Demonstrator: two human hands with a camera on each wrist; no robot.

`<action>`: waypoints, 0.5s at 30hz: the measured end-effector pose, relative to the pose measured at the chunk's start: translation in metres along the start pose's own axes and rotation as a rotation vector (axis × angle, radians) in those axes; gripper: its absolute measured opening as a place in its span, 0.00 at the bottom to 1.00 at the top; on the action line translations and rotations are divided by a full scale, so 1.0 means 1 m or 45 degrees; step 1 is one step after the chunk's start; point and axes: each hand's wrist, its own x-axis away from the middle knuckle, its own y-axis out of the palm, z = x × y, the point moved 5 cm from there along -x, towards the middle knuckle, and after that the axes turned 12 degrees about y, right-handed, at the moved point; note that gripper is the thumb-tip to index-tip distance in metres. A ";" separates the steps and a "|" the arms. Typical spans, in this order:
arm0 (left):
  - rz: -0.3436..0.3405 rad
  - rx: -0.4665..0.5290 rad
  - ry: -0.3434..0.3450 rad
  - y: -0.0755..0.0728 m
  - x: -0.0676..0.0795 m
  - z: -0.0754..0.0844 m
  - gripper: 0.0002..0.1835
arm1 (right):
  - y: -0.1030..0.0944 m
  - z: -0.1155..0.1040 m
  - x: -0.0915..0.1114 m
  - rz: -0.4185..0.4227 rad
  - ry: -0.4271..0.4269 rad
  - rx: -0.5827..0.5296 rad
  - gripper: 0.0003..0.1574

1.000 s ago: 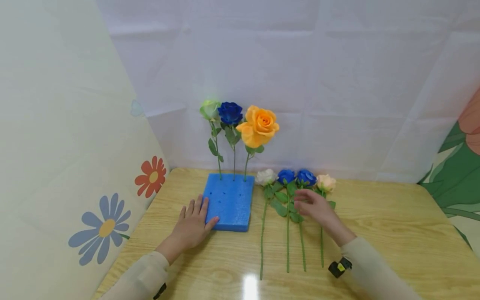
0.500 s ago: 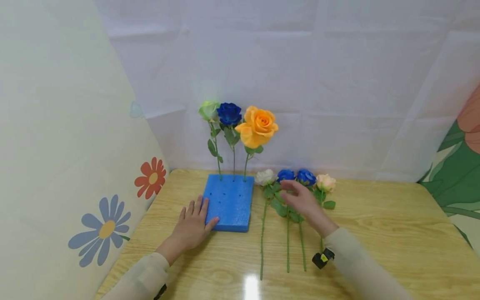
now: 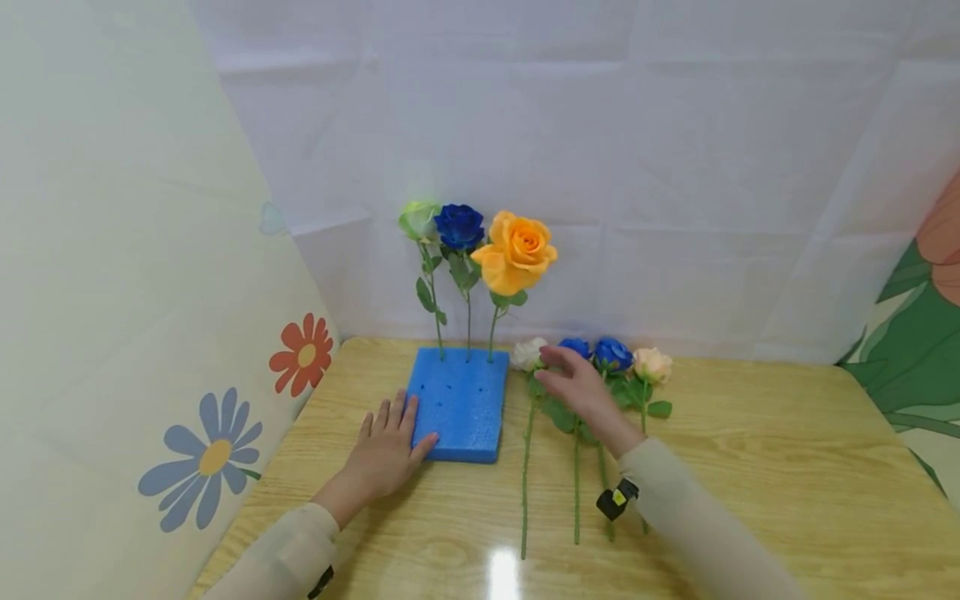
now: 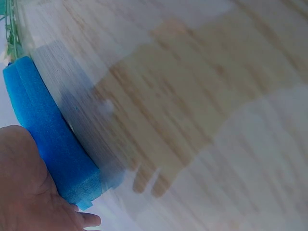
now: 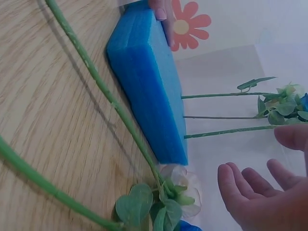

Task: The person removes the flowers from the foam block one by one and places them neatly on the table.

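My left hand point(image 3: 386, 450) lies with spread, straight fingers on the left edge of a blue foam block point(image 3: 459, 408). In the block's far edge stand a pale green rose point(image 3: 419, 220), a dark blue rose point(image 3: 460, 227) and an orange rose point(image 3: 517, 252), all upright. My right hand point(image 3: 581, 390) hovers with loosely bent fingers and nothing in its grasp, fingertips beside the white rose point(image 3: 528, 354). In the right wrist view a gap shows between thumb and fingers. It partly covers one blue rose point(image 3: 576, 348) lying on the table.
A second lying blue rose point(image 3: 613, 354) and a peach rose point(image 3: 652, 365) are farther right on the wooden table point(image 3: 765, 450), stems toward me. Small holes dot the foam block. A white cloth backdrop point(image 3: 675, 167) rises behind the table.
My right hand has moved left, from over the blue roses to beside the white rose. The left hand and the foam block have stayed in place.
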 end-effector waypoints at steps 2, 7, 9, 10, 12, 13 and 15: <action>-0.004 0.001 0.000 0.000 0.000 0.000 0.46 | 0.004 -0.002 -0.004 -0.005 -0.023 -0.005 0.35; -0.018 -0.001 -0.007 -0.001 -0.001 0.000 0.46 | 0.015 -0.010 -0.009 -0.005 -0.057 -0.036 0.36; -0.017 -0.005 -0.007 -0.001 0.000 -0.001 0.45 | 0.019 -0.012 -0.012 -0.003 -0.049 -0.059 0.36; -0.016 -0.005 -0.006 -0.002 0.000 0.000 0.45 | 0.021 -0.012 -0.013 -0.006 -0.048 -0.074 0.36; -0.011 -0.008 -0.003 -0.002 0.000 0.000 0.45 | 0.023 -0.010 -0.020 -0.013 -0.059 -0.101 0.37; -0.009 -0.008 -0.002 -0.002 0.000 0.000 0.45 | 0.025 -0.011 -0.021 -0.015 -0.061 -0.108 0.37; -0.006 -0.012 -0.001 -0.002 0.000 0.000 0.45 | 0.029 -0.013 -0.025 -0.018 -0.084 -0.132 0.37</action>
